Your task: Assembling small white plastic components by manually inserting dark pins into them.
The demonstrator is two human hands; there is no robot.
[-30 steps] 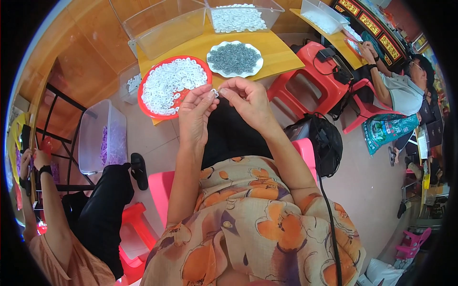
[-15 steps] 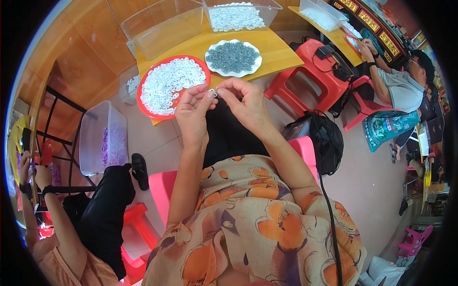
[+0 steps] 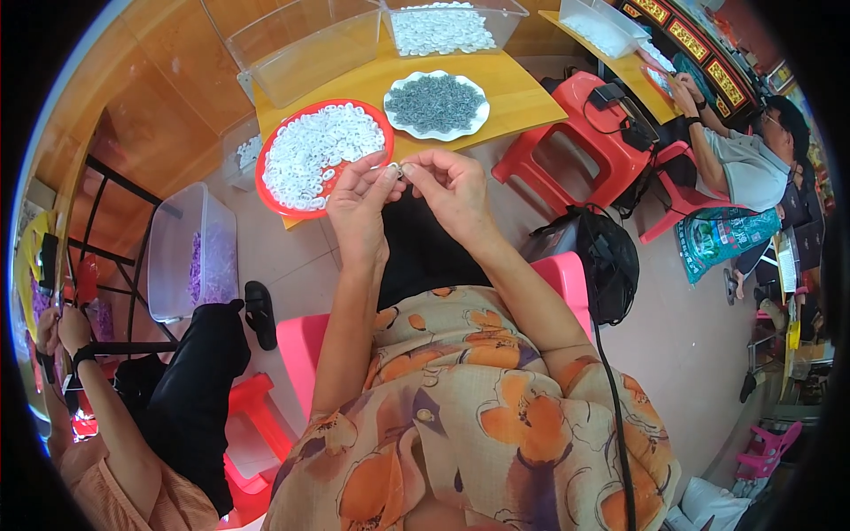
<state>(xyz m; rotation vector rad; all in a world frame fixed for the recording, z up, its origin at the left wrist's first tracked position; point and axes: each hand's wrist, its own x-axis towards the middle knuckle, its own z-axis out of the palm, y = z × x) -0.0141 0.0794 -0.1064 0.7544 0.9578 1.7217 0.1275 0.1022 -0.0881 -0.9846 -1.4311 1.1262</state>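
My left hand [image 3: 361, 208] is closed in a pinch on a small white oval ring piece [image 3: 395, 166] above my lap. Against it, the thumb and forefinger of my right hand [image 3: 453, 195] press together; what they hold is too small to make out. Just beyond my left hand, a round red tray [image 3: 263, 184] bears many similar white oval ring pieces [image 3: 310, 150], with a patch of red showing near my fingers. To its right stands a white scalloped plate [image 3: 482, 113] heaped with tiny grey pieces [image 3: 434, 102].
Tray and plate stand on a yellow wooden table [image 3: 522, 93]. Behind are a clear bin [image 3: 305, 53] and another bin of white pieces [image 3: 443, 31]. A red stool [image 3: 575, 150] and black bag [image 3: 602, 265] are right. Co-workers sit left [image 3: 115, 425] and far right [image 3: 748, 164].
Both my hands stay nearly in place, fingers still together at the small piece. At the left, the co-worker's hands have shifted lower.
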